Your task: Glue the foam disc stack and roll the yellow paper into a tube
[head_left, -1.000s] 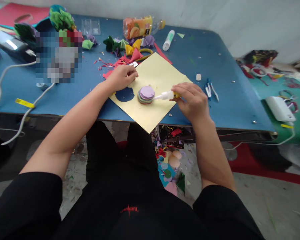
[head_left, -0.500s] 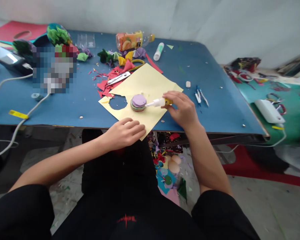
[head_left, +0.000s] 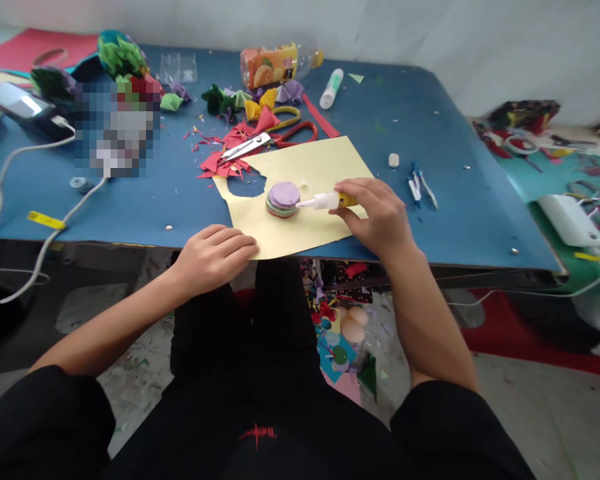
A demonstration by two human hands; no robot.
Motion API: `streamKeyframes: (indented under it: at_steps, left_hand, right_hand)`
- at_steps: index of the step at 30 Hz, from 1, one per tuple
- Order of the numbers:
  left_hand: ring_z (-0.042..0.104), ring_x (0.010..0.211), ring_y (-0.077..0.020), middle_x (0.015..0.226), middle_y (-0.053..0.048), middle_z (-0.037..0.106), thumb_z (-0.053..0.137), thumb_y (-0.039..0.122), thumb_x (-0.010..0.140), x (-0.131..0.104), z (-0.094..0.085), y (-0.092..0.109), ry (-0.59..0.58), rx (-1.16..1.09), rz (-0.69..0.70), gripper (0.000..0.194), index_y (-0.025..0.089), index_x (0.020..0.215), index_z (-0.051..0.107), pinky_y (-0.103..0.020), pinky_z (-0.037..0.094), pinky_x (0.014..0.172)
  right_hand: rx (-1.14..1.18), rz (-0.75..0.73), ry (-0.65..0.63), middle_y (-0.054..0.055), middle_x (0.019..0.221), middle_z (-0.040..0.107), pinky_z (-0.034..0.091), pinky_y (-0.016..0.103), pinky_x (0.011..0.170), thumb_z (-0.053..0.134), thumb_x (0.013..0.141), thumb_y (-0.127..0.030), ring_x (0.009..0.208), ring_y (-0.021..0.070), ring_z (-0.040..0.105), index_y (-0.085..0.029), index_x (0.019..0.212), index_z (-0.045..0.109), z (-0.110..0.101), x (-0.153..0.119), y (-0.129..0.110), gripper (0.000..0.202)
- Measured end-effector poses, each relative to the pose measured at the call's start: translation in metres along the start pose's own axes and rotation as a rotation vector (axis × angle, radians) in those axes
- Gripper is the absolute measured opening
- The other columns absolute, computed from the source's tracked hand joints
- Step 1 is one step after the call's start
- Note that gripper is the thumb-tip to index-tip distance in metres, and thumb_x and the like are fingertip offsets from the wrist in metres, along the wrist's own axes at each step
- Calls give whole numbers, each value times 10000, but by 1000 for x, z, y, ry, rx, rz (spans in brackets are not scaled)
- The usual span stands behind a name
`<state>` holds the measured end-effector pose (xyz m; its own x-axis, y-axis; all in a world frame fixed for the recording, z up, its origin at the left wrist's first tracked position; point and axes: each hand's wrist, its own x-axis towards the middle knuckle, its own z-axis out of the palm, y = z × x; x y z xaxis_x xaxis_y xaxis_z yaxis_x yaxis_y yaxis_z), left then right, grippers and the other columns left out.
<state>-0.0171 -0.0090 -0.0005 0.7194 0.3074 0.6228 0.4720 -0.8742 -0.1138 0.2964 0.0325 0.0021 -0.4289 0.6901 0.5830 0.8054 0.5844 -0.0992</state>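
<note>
My right hand (head_left: 377, 217) is wrapped round a glue bottle (head_left: 325, 201) with a white nozzle and yellow body. The nozzle points left, its tip at the right side of a small stack of round paper pieces (head_left: 285, 195), lilac on top with green and red layers below. That stack lies on a sheet of pale yellow paper (head_left: 300, 233), which has a rounded cut-out at its left. My left hand (head_left: 217, 257) has its fingers closed at the sheet's near left corner; the thumb is hidden.
Beyond the sheet lie scissors (head_left: 296, 135), red paper scraps (head_left: 215, 162) and folded paper pieces (head_left: 225, 100). An orange-labelled bottle (head_left: 270, 65) and a glue stick (head_left: 331, 89) are at the back. An eraser (head_left: 393, 160) and compass (head_left: 422, 187) lie right; a white cable (head_left: 83, 203) runs left.
The yellow sheet has turned, its near corner shifting left with my left hand. The scissors' red handle now shows. My right hand keeps the glue nozzle by the stack. The camera view has shifted slightly.
</note>
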Motion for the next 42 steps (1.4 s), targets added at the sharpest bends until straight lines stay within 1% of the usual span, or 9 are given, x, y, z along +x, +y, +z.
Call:
streamKeyframes:
  at_steps: [6, 10, 16, 21, 26, 30, 34, 38, 42]
  left_hand:
    - [695, 833, -171, 944, -19, 744, 544, 153, 915, -5, -7, -8, -16, 24, -76, 123, 215, 924, 650, -301, 525, 712]
    - [699, 830, -181, 933, -27, 744, 561, 153, 895, -11, -5, -13, -13, 15, -128, 115, 215, 928, 651, -312, 526, 710]
    - [702, 826, -191, 914, -37, 743, 563, 143, 891, -16, 0, -15, 10, -20, -129, 98, 199, 929, 634, -315, 538, 703]
    - [699, 825, -189, 911, -37, 742, 565, 145, 887, -17, 1, -16, 14, -40, -133, 99, 199, 943, 626, -312, 543, 701]
    - [701, 828, -190, 910, -39, 743, 561, 140, 872, -18, 3, -16, 16, -61, -154, 127, 207, 944, 642, -318, 549, 713]
    - [698, 814, -181, 898, -30, 741, 558, 144, 883, -18, 3, -16, 31, -33, -137, 106, 203, 937, 628, -304, 548, 702]
    - [698, 812, -184, 896, -35, 741, 574, 138, 878, -17, 3, -16, 30, -33, -128, 95, 194, 938, 621, -305, 550, 694]
    - [702, 805, -181, 886, -30, 742, 556, 156, 893, -16, 2, -15, 29, -32, -159, 94, 207, 916, 632, -308, 555, 686]
    - [701, 800, -178, 894, -20, 741, 553, 157, 894, -18, -2, -16, 35, -19, -209, 121, 232, 922, 644, -322, 565, 695]
  right_hand:
    - [-61, -10, -5, 65, 1121, 677, 516, 478, 933, 614, 848, -212, 1074, 268, 622, -255, 1170, 593, -2, -1, -1, 325]
    - [-50, -30, 20, 69, 1126, 675, 518, 474, 930, 612, 852, -220, 1068, 262, 622, -247, 1173, 587, -3, -2, -2, 322]
    - [-47, -43, -9, 57, 1137, 669, 525, 480, 929, 609, 846, -200, 1072, 262, 622, -266, 1183, 579, -2, -2, -8, 344]
    - [-69, -68, 30, 66, 1148, 662, 523, 481, 930, 596, 854, -189, 1075, 269, 620, -272, 1227, 558, -4, -2, -9, 384]
    - [-11, -80, -20, 54, 1184, 650, 508, 484, 969, 591, 860, -186, 1107, 263, 602, -290, 1235, 555, -4, 0, -12, 391]
    - [-90, -53, -19, 61, 1172, 652, 515, 486, 956, 560, 871, -165, 1104, 264, 605, -291, 1229, 552, -7, 3, -10, 380]
    - [-107, -93, -1, 65, 1165, 652, 525, 471, 944, 545, 880, -166, 1094, 256, 609, -277, 1215, 552, -8, 5, -15, 353]
    - [-68, -100, -57, 53, 1184, 641, 511, 472, 972, 535, 883, -166, 1116, 247, 594, -282, 1205, 557, -5, 9, -22, 342]
    - [-96, -74, -45, 36, 1171, 644, 506, 463, 971, 511, 897, -165, 1110, 239, 598, -302, 1176, 562, -4, 9, -15, 315]
